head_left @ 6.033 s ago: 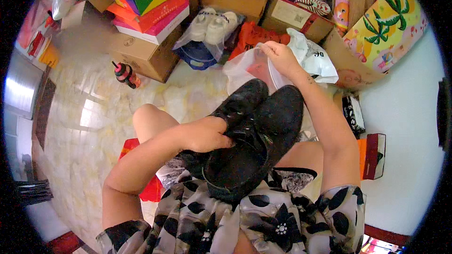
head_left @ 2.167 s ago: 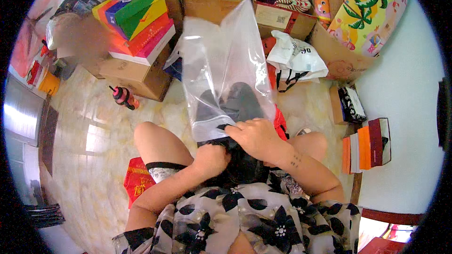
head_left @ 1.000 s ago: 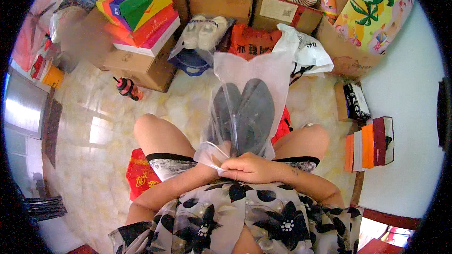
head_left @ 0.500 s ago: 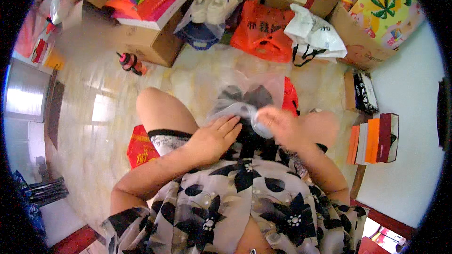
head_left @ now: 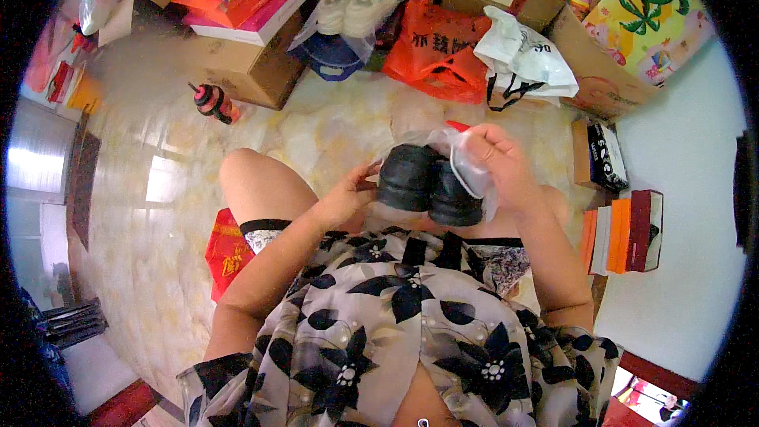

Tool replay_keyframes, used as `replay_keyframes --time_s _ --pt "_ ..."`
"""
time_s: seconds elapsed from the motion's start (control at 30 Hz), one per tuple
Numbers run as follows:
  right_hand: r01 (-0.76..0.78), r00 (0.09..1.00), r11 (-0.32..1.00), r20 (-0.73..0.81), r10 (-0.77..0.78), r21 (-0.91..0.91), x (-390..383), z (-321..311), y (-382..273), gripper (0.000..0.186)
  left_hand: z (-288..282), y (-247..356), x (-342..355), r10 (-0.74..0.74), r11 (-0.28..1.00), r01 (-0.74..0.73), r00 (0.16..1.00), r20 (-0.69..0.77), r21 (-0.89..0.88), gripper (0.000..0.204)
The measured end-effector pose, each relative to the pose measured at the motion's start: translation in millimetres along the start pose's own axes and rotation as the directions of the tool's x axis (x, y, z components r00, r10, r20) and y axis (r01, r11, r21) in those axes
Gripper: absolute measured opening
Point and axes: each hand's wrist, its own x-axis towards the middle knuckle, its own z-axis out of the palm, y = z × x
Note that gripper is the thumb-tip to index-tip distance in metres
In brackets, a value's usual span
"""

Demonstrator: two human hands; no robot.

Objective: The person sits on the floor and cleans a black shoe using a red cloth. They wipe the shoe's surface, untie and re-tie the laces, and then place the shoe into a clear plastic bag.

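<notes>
A pair of black shoes (head_left: 405, 178) is held side by side above my lap, their rounded ends toward me. My left hand (head_left: 352, 196) is closed against the left side of the shoes, its fingertips partly hidden behind them. On the right, my right hand (head_left: 500, 160) grips a clear plastic bag (head_left: 468, 166), bunched up along the right shoe. The black ends stick out of the plastic, which covers little of them from this side. A bit of red (head_left: 456, 126) shows beyond the bag, too small to name.
A red bag (head_left: 225, 253) lies by my left thigh. Farther off on the floor are a dark bottle (head_left: 213, 103), a cardboard box (head_left: 245, 71), bagged white shoes (head_left: 356, 12), an orange bag (head_left: 443, 47) and a white bag (head_left: 526, 55). Several upright boxes (head_left: 621, 233) stand at right.
The shoes have come up nearer to me, and their black ends now show outside the plastic. My right hand has pulled the bag away and to the right; my left hand has shifted to their left side.
</notes>
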Motion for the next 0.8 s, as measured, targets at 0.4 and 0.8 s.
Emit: replay_keyframes --time_s 0.4,0.8 --pt "0.205 0.977 0.890 -0.143 -0.160 0.407 10.8 -7.2 -28.7 0.011 46.5 23.9 29.7 -0.186 0.935 0.176 0.983 -0.003 -0.308 0.028" --pt "0.106 0.903 0.916 -0.349 -0.251 -0.387 17.9 -58.3 -12.8 0.017 56.6 54.6 4.2 0.056 0.998 -0.060 0.987 -0.148 -0.026 0.022"
